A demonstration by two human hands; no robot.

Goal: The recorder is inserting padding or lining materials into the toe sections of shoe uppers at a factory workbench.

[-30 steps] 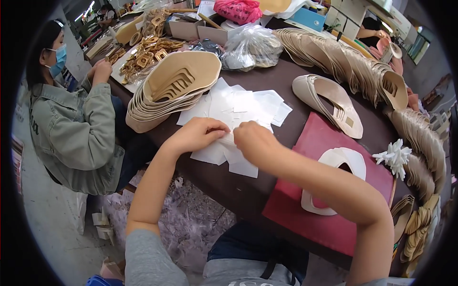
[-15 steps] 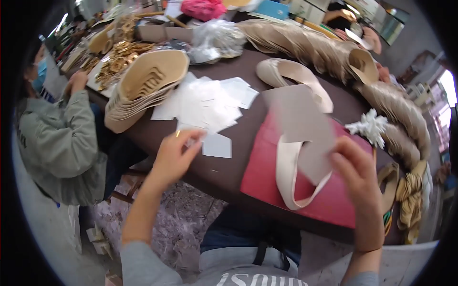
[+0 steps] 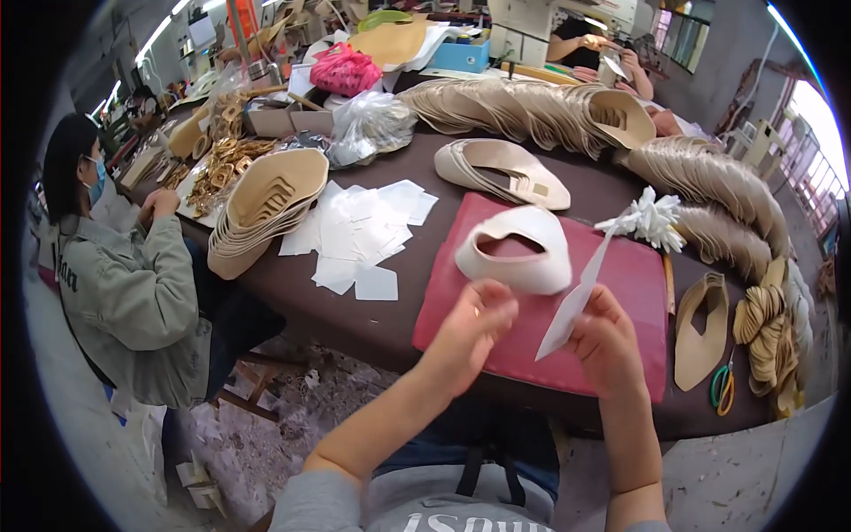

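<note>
1. A white shoe upper (image 3: 517,251) is being held up by the left hand (image 3: 470,332), whose fingertips are being pinched together on its lower edge, above the red mat (image 3: 620,293).
2. A white paper sheet (image 3: 574,297) is being gripped near its lower end by the right hand (image 3: 607,341), thumb and fingers closed on it; the sheet is being seen nearly edge-on, tilted up toward the right.
3. The 2 hands are being kept near each other but apart, over the mat's front part.
4. A scatter of white paper squares (image 3: 359,235) is lying on the dark table (image 3: 292,293), left of the mat.
5. A stack of beige uppers (image 3: 266,208) is sitting just beyond those squares.
6. A person in a grey-green jacket (image 3: 124,293) is being seen seated at the table's left end.
</note>
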